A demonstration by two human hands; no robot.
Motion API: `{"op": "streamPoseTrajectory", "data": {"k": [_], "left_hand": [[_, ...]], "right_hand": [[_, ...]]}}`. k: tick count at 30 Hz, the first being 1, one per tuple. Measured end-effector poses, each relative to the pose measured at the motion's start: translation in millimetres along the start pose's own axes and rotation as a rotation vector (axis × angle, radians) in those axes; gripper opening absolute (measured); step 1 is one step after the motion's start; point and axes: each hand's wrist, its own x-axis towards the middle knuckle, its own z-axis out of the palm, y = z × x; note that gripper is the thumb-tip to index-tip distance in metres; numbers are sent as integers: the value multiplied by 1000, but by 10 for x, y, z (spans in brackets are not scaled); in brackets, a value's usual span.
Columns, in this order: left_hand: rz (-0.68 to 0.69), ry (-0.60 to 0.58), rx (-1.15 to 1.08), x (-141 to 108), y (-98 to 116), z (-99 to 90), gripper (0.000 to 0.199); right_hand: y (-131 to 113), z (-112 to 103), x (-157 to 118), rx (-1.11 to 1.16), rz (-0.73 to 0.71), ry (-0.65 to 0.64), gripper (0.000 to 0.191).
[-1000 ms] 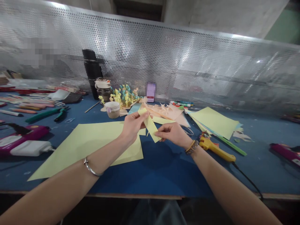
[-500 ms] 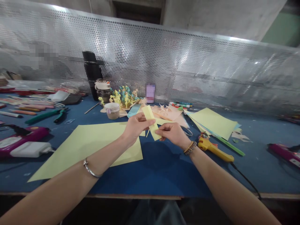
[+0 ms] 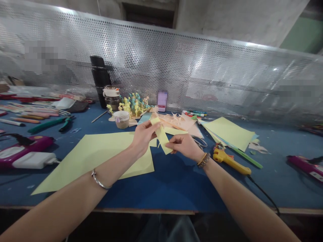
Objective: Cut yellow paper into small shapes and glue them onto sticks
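Observation:
Between my two hands a narrow yellow paper strip (image 3: 162, 136) is held slanted above the blue table. My left hand (image 3: 144, 136) pinches its upper end between thumb and fingers. At the strip's lower end, the fingers of my right hand (image 3: 182, 144) are closed on the paper. Below my left forearm lies a large yellow sheet (image 3: 101, 148). A smaller yellow piece (image 3: 174, 131) rests just behind the strip.
A yellow glue gun (image 3: 232, 162) with a cable lies right of my right hand, near yellow sheets (image 3: 228, 131). A small cup (image 3: 121, 120), paper flowers (image 3: 130, 107) and a phone (image 3: 162, 101) stand behind. Purple power strip (image 3: 32, 146) at left.
My left hand has shifted slightly up along the strip, baring more of its middle. My right hand and the strip's lower end have moved a little down.

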Motion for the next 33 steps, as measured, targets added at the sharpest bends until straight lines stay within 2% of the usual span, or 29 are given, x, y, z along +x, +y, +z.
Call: {"op": "streamPoseTrajectory", "data": {"k": [5,12,16,19,24,29,33], "left_hand": [[-47,-116,175,-36,-48,12,31],[-43,-7,37,-1,24,-6,28],[-15,-8,11,10,43,-28,32],[-2,-22,38,-15,17,-11,32],[2,-76,82,-84,-4,55,36],[-14,-87,59,-100,1,61,35],[-8,-124,99,-90,-29,50,38]], "right_hand": [[19,5,5,-12,-16,17,29],[10,-7,3,-17,-34,4,30],[7,-15,-2,-23,-18,-29,29],[-6,-13,-3,-44,-74,-47,31],[-29,-6,3,-34,-107,2,37],[-45,-3,-3,-90,-142,27,32],[-68,-9,-9,-209,-205,119,28]]}}
